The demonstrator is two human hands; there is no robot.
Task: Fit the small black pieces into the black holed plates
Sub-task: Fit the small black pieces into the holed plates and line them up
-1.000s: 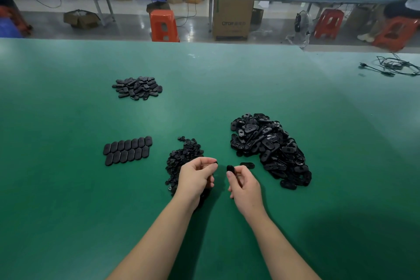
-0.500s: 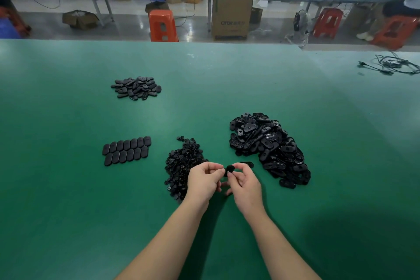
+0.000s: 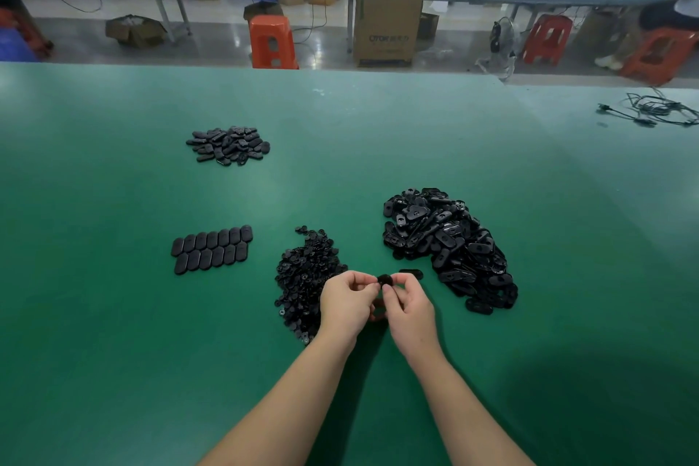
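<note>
Both hands meet over the green table, fingertips together on one small black part: the left hand and the right hand each pinch it with curled fingers and thumb, knuckles nearly touching, and whether it is a plate, a small piece or both joined is too small to tell. Just beside and partly under the left hand, on its outer side, lies the heap of small black pieces. Just beyond the right hand's fingertips a single holed plate lies flat, and further out on that hand's outer side spreads the big pile of holed plates, its near edge close to the right wrist. Well apart on the left hand's side sit two neat rows of plates laid edge to edge, and far ahead of them a smaller loose heap. Bare green surface runs wide between these groups, along both forearms and toward the person. The table's far edge lies well ahead of the hands, with an orange stool and a cardboard box on the floor past it; a tangle of black cable lies far off on the right hand's side.
</note>
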